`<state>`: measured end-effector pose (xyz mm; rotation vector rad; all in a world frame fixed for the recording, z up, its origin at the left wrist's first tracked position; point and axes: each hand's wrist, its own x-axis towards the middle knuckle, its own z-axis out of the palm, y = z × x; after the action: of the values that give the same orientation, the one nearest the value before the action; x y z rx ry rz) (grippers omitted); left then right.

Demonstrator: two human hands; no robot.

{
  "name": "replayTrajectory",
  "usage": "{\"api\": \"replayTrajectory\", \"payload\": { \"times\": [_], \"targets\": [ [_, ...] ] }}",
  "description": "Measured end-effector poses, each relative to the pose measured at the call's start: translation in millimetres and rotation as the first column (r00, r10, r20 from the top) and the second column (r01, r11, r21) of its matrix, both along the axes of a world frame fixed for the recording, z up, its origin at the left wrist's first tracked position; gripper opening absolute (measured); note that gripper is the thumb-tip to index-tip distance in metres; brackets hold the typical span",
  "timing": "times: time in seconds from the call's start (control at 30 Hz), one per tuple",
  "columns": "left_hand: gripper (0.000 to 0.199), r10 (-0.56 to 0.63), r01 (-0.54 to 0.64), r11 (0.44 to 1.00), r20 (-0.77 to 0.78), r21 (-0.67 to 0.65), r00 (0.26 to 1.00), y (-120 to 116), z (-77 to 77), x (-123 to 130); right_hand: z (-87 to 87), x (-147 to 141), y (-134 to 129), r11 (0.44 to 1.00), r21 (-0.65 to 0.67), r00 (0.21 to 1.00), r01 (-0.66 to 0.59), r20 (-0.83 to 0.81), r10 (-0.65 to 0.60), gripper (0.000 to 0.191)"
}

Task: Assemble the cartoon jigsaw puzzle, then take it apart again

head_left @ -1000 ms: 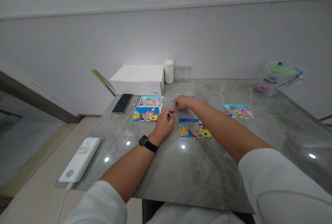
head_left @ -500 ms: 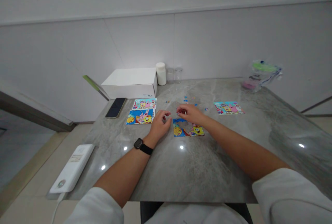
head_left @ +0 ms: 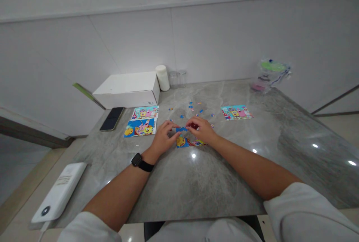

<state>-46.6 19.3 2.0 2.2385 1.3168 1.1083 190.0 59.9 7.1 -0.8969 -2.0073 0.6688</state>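
Observation:
A partly assembled cartoon jigsaw puzzle (head_left: 183, 142) lies on the grey table, with grey showing through a gap in its picture. My left hand (head_left: 165, 136), a black watch on its wrist, has thumb and index finger pinched at the blue top-left edge of the puzzle. Opposite it, my right hand (head_left: 204, 130) is closed, its fingertips pinching at a small blue jigsaw piece (head_left: 183, 128) on that same edge. The right hand covers the puzzle's upper right part. Several loose jigsaw pieces (head_left: 190, 106) are scattered just beyond the hands.
Two cartoon picture cards (head_left: 140, 127) lie left, near a phone (head_left: 112, 118) and a white box (head_left: 126, 85). A white bottle (head_left: 162, 78) and two clear glasses (head_left: 182, 79) stand behind. Another picture (head_left: 237, 112) lies right, before a plastic bag (head_left: 270, 75). A white device (head_left: 60, 191) sits front left.
My hands have come together at the puzzle's top edge; the left has moved in from beside it and now pinches there. The whole view has shifted slightly.

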Motion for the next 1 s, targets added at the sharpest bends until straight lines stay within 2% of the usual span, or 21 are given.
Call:
{"api": "replayTrajectory", "payload": {
  "times": [0.33,0.63,0.83,1.0],
  "targets": [
    [0.013,-0.044,0.044,0.999,0.107,0.001,0.993,-2,2.1,2,-3.1,-11,-11,0.986,-0.165,0.999,0.005,-0.051,-0.014,0.011],
    [0.012,-0.064,0.069,0.997,0.141,-0.028,0.988,-2,4.5,4,-1.4,-14,-14,0.982,-0.19,0.998,0.017,-0.054,-0.028,0.013],
    [0.012,-0.051,0.061,0.997,0.175,-0.054,0.983,-1,4.8,4,-2.7,-14,-13,0.989,-0.148,1.0,0.0,-0.016,-0.002,0.013],
    [0.013,-0.023,0.044,0.994,0.216,-0.096,0.976,0,4.5,2,-1.6,-10,-13,0.996,0.085,0.998,-0.039,0.045,0.036,0.017]
  ]
}}
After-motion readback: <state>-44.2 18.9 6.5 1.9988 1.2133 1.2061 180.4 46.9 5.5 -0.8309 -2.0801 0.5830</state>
